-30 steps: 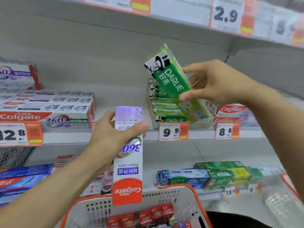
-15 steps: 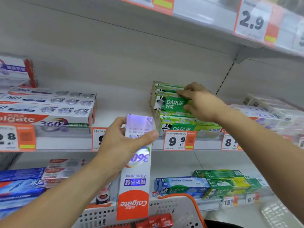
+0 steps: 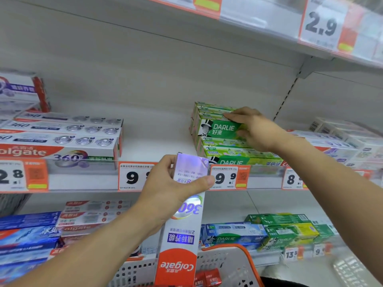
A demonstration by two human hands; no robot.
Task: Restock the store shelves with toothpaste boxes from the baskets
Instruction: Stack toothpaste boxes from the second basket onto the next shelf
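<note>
Right hand (image 3: 256,129) grips the green rectangular cardboard Darlie toothpaste box (image 3: 219,129), fingers along its top edge and thumb beneath, on top of the green stack (image 3: 234,151) on the white metal middle shelf (image 3: 157,141). Left hand (image 3: 170,189) grips a long white-and-red Colgate 360 carton (image 3: 182,228), thumb across its front, held upright and upside down above the white-and-orange plastic basket (image 3: 230,264).

Risks, as judged: the stack is several layers high and looks slightly uneven; a hasty release or sideways nudge could topple the top box off the shelf edge. The Colgate carton is held only near its upper end, so it may swing or slip.

Change: a second ago the Darlie box was tilted in mid-air above the stack; now it lies flat on top. Left hand and carton have barely shifted.
</note>
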